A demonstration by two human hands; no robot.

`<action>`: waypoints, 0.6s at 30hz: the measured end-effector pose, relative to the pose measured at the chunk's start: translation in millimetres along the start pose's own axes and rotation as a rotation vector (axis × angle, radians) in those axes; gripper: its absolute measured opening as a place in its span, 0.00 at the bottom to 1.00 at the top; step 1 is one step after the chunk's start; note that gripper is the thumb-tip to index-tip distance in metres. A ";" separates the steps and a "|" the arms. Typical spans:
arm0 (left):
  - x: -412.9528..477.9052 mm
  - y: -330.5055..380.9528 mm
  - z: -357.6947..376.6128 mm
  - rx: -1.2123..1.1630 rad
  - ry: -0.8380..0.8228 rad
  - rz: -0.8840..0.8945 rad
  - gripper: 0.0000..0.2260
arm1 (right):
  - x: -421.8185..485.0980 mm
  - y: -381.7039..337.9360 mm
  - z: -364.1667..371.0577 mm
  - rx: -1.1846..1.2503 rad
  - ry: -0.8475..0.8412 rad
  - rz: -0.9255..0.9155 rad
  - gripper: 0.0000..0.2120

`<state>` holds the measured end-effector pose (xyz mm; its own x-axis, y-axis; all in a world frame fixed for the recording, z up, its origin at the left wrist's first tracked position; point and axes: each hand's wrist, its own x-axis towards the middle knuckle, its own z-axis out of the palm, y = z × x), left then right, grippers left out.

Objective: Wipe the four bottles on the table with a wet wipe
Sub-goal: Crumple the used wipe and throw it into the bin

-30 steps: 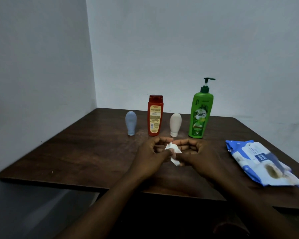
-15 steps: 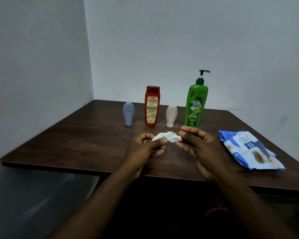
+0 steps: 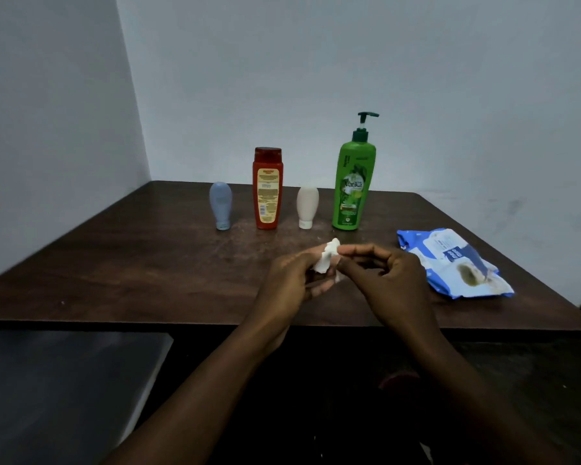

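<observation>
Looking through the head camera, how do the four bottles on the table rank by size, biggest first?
1. Green pump bottle, the tallest and widest.
2. Red bottle.
3. Blue squeeze bottle and white squeeze bottle look too alike to rank.
All four stand in one row, so nearness to the camera hardly skews this.

"Vatika" on green pump bottle [image 3: 353,182]; red bottle [image 3: 267,189] label and wipes pack [image 3: 457,263] print too blurred to read.

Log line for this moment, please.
phase: readying wipe; left hand: holds wipe; right hand: pinches wipe; blue bottle, red bottle, white bottle, green bottle: upright, untouched; wipe pack: on table
</observation>
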<state>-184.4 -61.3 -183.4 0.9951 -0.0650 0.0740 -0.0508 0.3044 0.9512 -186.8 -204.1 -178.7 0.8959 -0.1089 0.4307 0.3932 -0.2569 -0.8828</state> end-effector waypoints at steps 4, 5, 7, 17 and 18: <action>-4.8 -15.7 19.3 0.069 -0.090 0.073 0.11 | -8.5 3.2 -28.9 0.139 0.022 0.113 0.08; -6.4 -20.4 23.6 0.069 -0.084 0.094 0.09 | -11.3 4.2 -35.3 0.197 0.009 0.148 0.10; -10.4 -30.0 38.0 0.067 -0.072 0.115 0.07 | -19.1 7.7 -50.9 0.291 0.005 0.192 0.12; -29.0 -89.8 99.8 0.254 -0.101 0.100 0.03 | -62.2 50.4 -126.8 0.168 0.112 0.181 0.11; -28.8 -97.5 103.2 0.229 -0.128 0.037 0.02 | -65.4 57.8 -132.7 0.174 0.123 0.210 0.10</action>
<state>-216.8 -187.2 -247.3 0.9742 -0.1821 0.1331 -0.1190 0.0863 0.9891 -250.1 -339.2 -233.0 0.9339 -0.2604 0.2451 0.2408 -0.0488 -0.9693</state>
